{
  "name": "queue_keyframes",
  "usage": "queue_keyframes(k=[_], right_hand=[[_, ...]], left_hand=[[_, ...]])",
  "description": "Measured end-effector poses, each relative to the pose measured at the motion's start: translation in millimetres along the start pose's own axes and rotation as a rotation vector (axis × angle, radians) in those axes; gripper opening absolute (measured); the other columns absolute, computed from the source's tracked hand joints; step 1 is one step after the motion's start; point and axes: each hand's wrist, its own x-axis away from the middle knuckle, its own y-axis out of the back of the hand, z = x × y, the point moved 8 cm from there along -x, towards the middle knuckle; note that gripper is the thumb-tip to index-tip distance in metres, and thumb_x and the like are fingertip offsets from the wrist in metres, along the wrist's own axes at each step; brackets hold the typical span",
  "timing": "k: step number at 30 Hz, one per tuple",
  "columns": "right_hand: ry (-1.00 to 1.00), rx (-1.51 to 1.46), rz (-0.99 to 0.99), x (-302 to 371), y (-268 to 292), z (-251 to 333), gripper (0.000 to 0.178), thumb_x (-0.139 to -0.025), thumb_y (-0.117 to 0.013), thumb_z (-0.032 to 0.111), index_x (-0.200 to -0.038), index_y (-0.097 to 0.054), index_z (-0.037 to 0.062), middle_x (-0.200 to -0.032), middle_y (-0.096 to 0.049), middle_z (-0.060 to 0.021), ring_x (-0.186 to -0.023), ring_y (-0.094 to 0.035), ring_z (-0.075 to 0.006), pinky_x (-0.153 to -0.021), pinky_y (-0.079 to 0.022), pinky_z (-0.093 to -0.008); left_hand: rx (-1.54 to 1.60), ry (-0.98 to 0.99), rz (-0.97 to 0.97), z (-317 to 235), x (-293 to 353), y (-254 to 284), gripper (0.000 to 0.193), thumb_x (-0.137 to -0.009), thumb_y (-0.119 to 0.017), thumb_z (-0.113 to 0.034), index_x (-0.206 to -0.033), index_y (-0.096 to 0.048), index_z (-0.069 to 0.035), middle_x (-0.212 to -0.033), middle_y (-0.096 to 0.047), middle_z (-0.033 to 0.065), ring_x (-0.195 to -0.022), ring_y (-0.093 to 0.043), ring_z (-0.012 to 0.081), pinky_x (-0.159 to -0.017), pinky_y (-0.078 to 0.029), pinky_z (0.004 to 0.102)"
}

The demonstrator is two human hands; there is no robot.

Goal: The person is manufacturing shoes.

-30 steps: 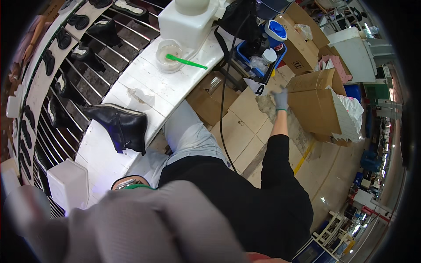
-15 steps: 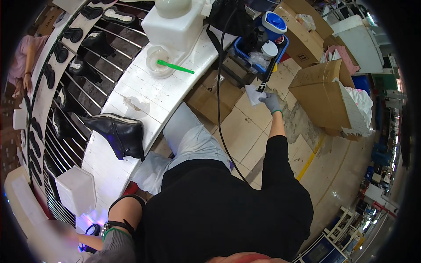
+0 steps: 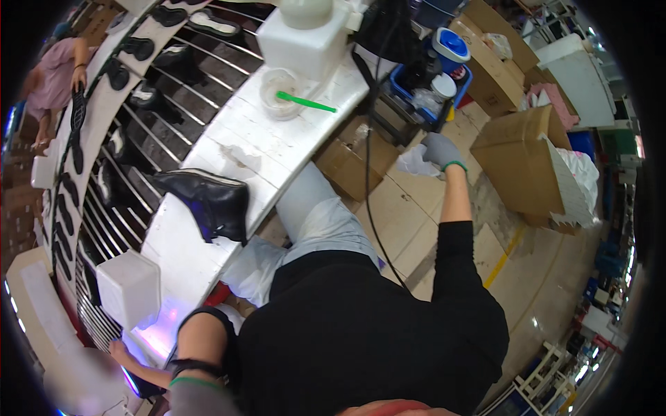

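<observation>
My right hand, in a grey glove with a green cuff, reaches out over the floor at the right. Its fingers are closed on a thin white sheet; whether it is cloth or paper is unclear. My left hand, gloved too, is low at the left edge of my body, blurred, with its fingers hidden. A black ankle boot lies on its side on the white bench, touched by neither hand. Farther up the bench, a green-handled brush rests across a clear round tub.
A metal-rod conveyor carrying boots and soles runs along the left. Co-workers' hands show at far left and lower left. Cardboard boxes and a blue crate stand at right. A black cable hangs before me.
My right hand has turned, and the white sheet has shifted below the crate. My left hand has swung slightly right. The whole view has shifted a little; the co-worker at far left now touches a sole.
</observation>
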Motion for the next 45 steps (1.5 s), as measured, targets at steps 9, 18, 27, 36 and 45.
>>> queue_keyframes(k=[9,18,27,36,45], right_hand=[[0.631,-0.179,-0.287,147,216,216,0.013,-0.070,-0.065,0.005,-0.083,-0.064,0.0030,-0.083,-0.060,-0.0128,-0.091,-0.058,-0.0322,-0.085,-0.043,-0.0385],[1.529,-0.055,-0.090,195,218,431,0.013,-0.074,-0.068,0.005,-0.085,-0.064,0.0105,-0.083,-0.060,-0.0039,-0.092,-0.057,-0.0240,-0.087,-0.042,-0.0356],[1.611,-0.204,-0.030,177,181,526,0.010,-0.081,-0.063,0.010,-0.089,-0.066,0.0056,-0.080,-0.063,-0.0086,-0.082,-0.060,-0.0280,-0.087,-0.045,-0.0386],[1.202,-1.174,0.168,144,163,546,0.033,-0.093,-0.057,0.016,-0.122,-0.061,0.0024,-0.109,-0.066,-0.0121,-0.098,-0.064,-0.0197,-0.088,-0.048,-0.0325],[1.017,-1.621,1.212,162,97,545,0.115,-0.080,-0.025,0.086,-0.151,-0.010,-0.0035,-0.146,-0.030,-0.0327,-0.124,-0.050,-0.0355,-0.096,-0.049,-0.0421]], left_hand=[[-0.188,0.396,0.447,19,126,-4,0.026,-0.090,-0.059,-0.041,-0.085,-0.056,-0.015,-0.091,-0.058,-0.0015,-0.090,-0.052,0.0147,-0.085,-0.039,0.0380],[0.341,1.956,0.741,91,214,20,0.088,-0.069,-0.079,-0.041,-0.141,-0.044,-0.004,-0.137,-0.048,0.0205,-0.128,-0.045,0.0295,-0.109,-0.032,0.0399],[-0.788,1.102,1.112,83,147,101,0.068,-0.071,-0.071,-0.064,-0.108,-0.067,-0.007,-0.138,-0.043,0.0220,-0.128,-0.038,0.0394,-0.106,-0.027,0.0475],[-0.374,1.873,0.061,84,191,161,0.022,-0.098,-0.057,-0.020,-0.091,-0.064,-0.001,-0.082,-0.062,-0.0020,-0.078,-0.054,0.0050,-0.073,-0.044,0.0217],[-0.411,1.727,-0.003,80,205,185,0.027,-0.100,-0.055,-0.026,-0.096,-0.064,0.000,-0.084,-0.063,-0.0008,-0.073,-0.055,0.0048,-0.066,-0.045,0.0207]])
